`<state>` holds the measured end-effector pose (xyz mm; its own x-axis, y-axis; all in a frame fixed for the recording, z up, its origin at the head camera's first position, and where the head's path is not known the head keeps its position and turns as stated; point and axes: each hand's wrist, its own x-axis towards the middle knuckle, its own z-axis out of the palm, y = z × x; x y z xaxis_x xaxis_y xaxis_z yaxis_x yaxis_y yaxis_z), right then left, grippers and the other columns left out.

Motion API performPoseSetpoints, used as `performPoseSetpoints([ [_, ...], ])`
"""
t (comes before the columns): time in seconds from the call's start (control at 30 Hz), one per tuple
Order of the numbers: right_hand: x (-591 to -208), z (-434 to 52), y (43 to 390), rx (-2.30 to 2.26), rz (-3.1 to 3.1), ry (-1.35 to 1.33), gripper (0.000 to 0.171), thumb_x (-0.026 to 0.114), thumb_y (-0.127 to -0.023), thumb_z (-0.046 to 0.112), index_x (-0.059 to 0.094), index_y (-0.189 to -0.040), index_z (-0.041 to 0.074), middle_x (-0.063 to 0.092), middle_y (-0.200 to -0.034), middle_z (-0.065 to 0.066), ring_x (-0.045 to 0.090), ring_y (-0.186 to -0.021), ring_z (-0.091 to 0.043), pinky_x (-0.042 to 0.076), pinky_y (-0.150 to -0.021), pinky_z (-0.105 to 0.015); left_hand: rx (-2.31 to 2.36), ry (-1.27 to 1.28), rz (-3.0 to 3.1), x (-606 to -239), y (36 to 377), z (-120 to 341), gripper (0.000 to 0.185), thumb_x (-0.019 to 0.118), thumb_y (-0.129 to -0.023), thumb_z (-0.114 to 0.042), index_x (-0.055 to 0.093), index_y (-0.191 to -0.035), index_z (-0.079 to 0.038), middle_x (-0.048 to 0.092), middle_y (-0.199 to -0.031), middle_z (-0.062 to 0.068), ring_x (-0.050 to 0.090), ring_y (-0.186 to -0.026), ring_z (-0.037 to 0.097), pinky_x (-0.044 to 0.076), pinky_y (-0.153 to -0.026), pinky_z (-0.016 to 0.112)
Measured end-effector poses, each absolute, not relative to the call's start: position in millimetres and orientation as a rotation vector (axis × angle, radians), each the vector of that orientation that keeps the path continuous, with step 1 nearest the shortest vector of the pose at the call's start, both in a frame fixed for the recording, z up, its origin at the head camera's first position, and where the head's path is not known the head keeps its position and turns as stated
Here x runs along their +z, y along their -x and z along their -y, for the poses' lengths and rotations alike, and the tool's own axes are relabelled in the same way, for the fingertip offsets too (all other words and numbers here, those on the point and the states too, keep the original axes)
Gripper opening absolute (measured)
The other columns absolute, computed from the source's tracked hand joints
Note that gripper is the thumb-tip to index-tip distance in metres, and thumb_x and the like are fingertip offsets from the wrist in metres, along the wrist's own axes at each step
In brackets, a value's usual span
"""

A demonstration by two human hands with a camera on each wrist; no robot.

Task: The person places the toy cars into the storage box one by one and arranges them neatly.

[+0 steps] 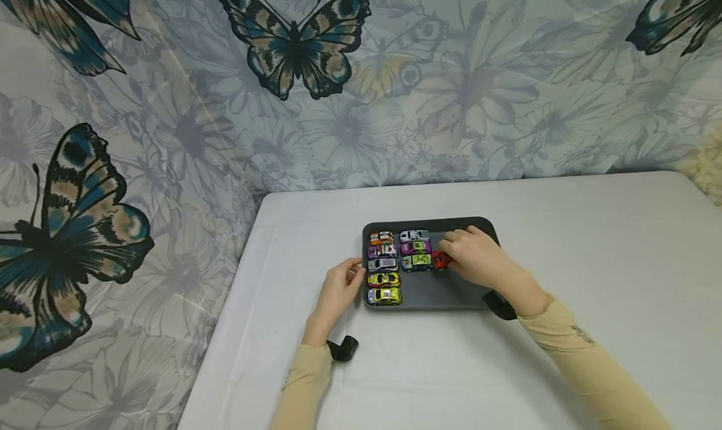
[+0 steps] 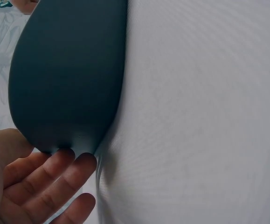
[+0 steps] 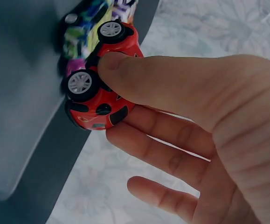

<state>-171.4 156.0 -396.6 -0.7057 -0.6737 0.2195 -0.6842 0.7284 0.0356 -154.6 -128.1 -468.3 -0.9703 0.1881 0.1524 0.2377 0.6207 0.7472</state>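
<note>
A dark grey tray (image 1: 445,292) lies on the table with several small toy cars in it. My right hand (image 1: 479,257) pinches a red toy car (image 3: 111,100) between thumb and fingers, above the tray's middle. In the right wrist view the car's side and wheels face the camera. Just left of it sits a green toy car (image 1: 417,263), below a purple one (image 1: 416,247) and a silver one (image 1: 414,235). My left hand (image 1: 340,292) holds the tray's left rim, thumb on one side and fingertips against the outer wall (image 2: 69,116).
A left column of toy cars runs from an orange one (image 1: 381,237) down to a yellow one (image 1: 385,296). White cloth covers the table (image 1: 592,254). A patterned butterfly curtain (image 1: 451,104) hangs behind and at the left.
</note>
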Motion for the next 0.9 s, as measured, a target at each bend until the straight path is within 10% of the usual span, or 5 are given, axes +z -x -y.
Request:
performPoseSetpoints([
  [0.9, -407, -118, 168, 0.050, 2.724, -1.217, 0.023, 0.083, -0.065, 0.012, 0.062, -0.075, 0.012, 0.055, -0.070, 0.002, 0.052, -0.065, -0.016, 0.034, -0.057, -0.029, -1.309, 0.398, 2.745, -469, 156, 129, 0.026, 0.056, -0.092, -0.012, 0.062, -0.113, 0.001, 0.065, -0.088, 0.006, 0.057, -0.065, 0.008, 0.047, -0.057, 0.022],
])
